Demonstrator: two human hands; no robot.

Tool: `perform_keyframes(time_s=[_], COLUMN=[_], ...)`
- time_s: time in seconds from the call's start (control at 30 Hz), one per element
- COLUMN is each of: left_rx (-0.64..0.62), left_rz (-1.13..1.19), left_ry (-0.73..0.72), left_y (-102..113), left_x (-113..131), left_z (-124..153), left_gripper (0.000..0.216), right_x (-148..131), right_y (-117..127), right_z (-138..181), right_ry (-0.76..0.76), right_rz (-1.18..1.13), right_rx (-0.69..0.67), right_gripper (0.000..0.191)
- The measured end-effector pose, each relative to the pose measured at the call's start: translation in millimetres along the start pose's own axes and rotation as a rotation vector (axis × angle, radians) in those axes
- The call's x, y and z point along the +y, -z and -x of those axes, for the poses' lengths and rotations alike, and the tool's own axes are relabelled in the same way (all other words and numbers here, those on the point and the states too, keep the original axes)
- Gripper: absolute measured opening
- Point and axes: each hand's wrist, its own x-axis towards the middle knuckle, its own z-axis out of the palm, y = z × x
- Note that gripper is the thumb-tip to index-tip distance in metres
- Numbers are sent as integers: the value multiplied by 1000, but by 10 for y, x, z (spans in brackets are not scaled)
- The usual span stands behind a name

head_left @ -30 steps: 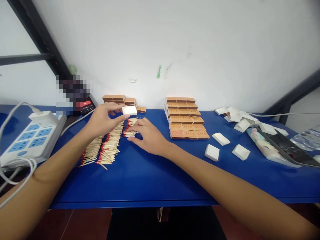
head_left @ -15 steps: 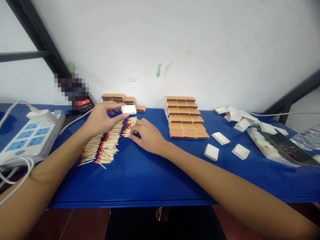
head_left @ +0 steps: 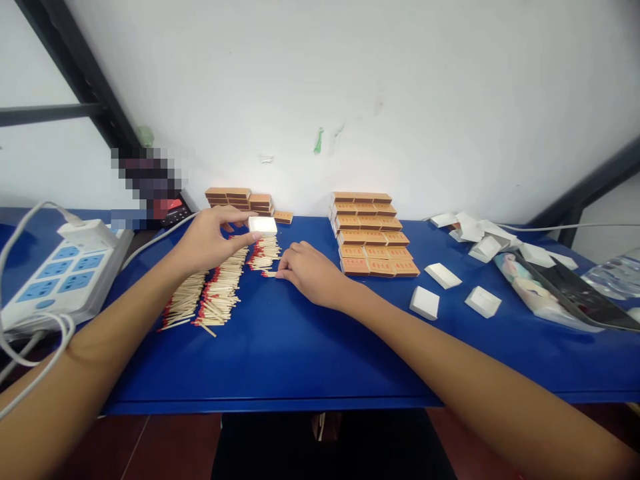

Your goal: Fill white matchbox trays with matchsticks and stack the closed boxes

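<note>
A small white cardboard matchbox tray [head_left: 263, 225] is pinched between thumb and fingers of the left hand [head_left: 207, 240], held just above the spread of red-tipped wooden matches [head_left: 220, 287] on the blue table [head_left: 300, 353]. A few matches are probably being nipped by the right hand [head_left: 310, 272], though it's hard to tell. Stacked orange matchboxes [head_left: 373, 237] are parked nearby.

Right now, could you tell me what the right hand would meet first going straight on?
Most likely the small heap of red-tipped matches just beyond the fingertips of the right hand, though depth is unclear.
</note>
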Motion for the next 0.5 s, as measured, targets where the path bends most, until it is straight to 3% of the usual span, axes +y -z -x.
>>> perform_keyframes(time_s=[0.5], left_rx=[-67], left_rz=[-6], left_ry=[-26], left_y=[-51], left_x=[-52], left_z=[24], left_gripper=[56], right_x=[57], right_y=[49], right_z=[177], right_ry=[59], right_rz=[141], right_rx=[-2], right_gripper=[18])
